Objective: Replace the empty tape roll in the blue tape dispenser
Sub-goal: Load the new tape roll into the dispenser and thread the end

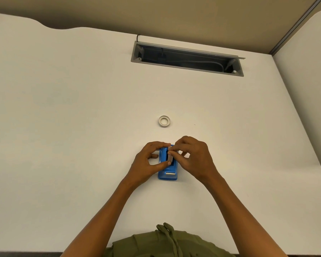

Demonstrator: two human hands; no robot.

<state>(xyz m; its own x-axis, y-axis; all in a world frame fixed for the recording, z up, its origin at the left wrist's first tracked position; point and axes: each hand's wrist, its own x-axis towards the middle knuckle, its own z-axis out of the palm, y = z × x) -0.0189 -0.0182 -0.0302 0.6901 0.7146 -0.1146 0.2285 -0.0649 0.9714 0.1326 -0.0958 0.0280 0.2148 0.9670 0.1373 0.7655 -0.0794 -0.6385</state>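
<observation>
From the head camera, a small blue plastic tape dispenser (167, 171) sits on the white desk (82, 127), its metal cutter end toward the person. Both hands are on its far half. The left hand (148, 160) curls around the dispenser's left side, thumb and fingers pinched on a pale tape roll (170, 158) standing in the dispenser's slot. The right hand (193, 156) comes in from the right, its fingertips (171, 149) closed on the top of that same roll; how deep the roll sits in the slot is hidden by the fingers. A second white tape ring (164, 121) lies flat on the desk beyond the hands, apart from them. A grey open cable tray (185, 58) is set into the desk farther back.
</observation>
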